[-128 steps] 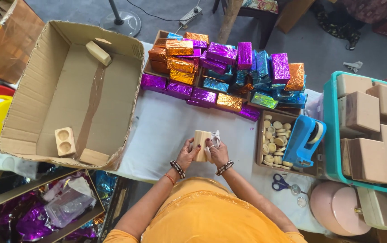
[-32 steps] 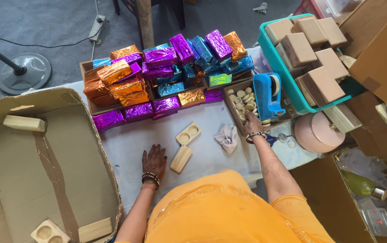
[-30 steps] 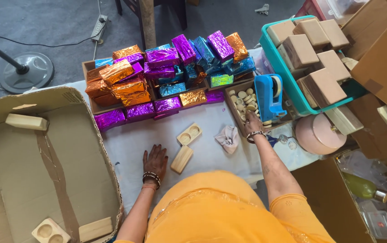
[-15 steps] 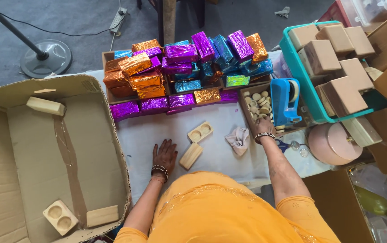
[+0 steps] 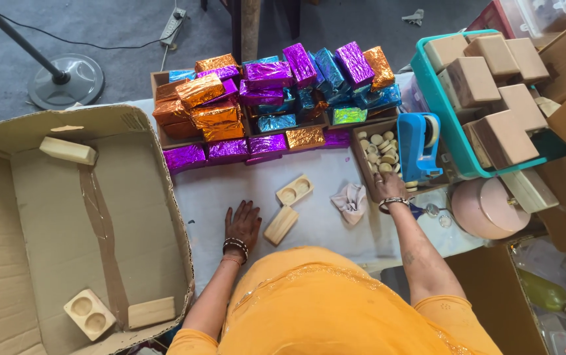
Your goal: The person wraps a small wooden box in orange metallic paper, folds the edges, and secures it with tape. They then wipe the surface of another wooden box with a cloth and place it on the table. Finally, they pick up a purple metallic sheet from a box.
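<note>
My left hand [image 5: 243, 223] lies flat on the white table cover [image 5: 210, 190], fingers spread, just left of a plain wooden block [image 5: 281, 225]. A second wooden block with two round hollows [image 5: 295, 190] lies a little farther out. My right hand [image 5: 386, 187] reaches into a small cardboard tray of pale round discs [image 5: 381, 146]; its fingertips are among the discs, and I cannot tell whether they grip one. A crumpled cloth [image 5: 351, 199] sits between the blocks and the right hand.
A stack of foil-wrapped boxes [image 5: 263, 98] in purple, orange and blue fills the far side. A blue tape dispenser [image 5: 419, 144] stands by the tray. At right, a teal crate [image 5: 442, 108] holds brown boxes. At left, an open cardboard box [image 5: 66, 223] holds wooden blocks.
Earlier both hands held a wooden block together. Now the two blocks lie on the table, the left hand rests flat and the right hand has reached into the disc tray.
</note>
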